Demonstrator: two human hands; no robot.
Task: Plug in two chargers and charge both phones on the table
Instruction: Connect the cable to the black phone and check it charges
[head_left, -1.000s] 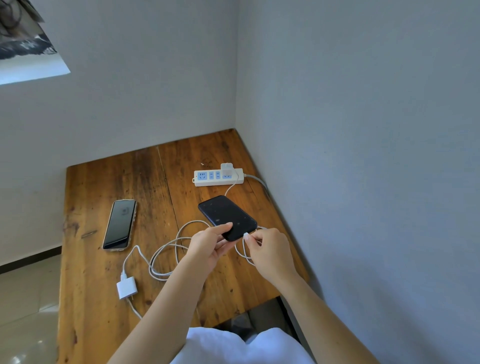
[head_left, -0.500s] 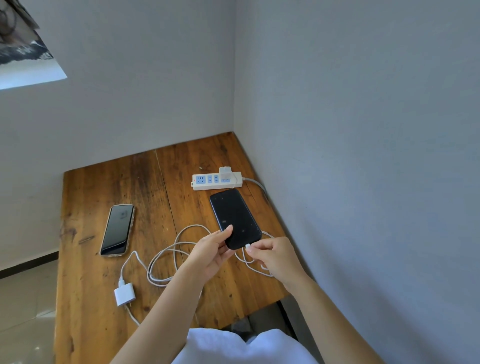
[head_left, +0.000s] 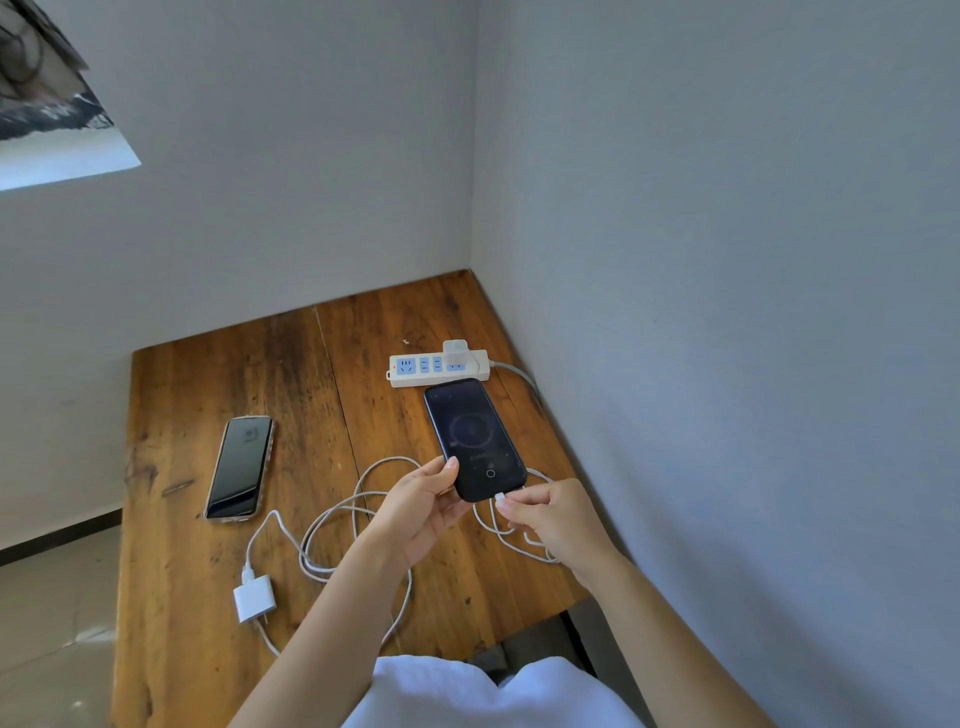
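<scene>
A black phone (head_left: 472, 436) lies tilted above the wooden table (head_left: 208, 395), its screen faintly lit with a ring. My left hand (head_left: 421, 512) grips its lower left corner. My right hand (head_left: 558, 519) pinches the white cable connector (head_left: 500, 499), which sits in the phone's bottom port. That cable runs back to a white charger (head_left: 456, 353) plugged into the white power strip (head_left: 439, 368). A second phone (head_left: 240, 467) with a dark screen lies flat at the left. A second white charger (head_left: 254, 597) lies loose near the front, its cable (head_left: 332, 525) coiled on the table.
Grey walls close the table in at the back and the right. The power strip's grey cord (head_left: 519, 376) runs along the right wall. The table's front edge is near my body, and a tiled floor (head_left: 57, 623) shows at the left.
The black phone has turned from slanting to nearly lengthwise and shifted toward the power strip. The connector now sits in its port, and the screen has lit up.
</scene>
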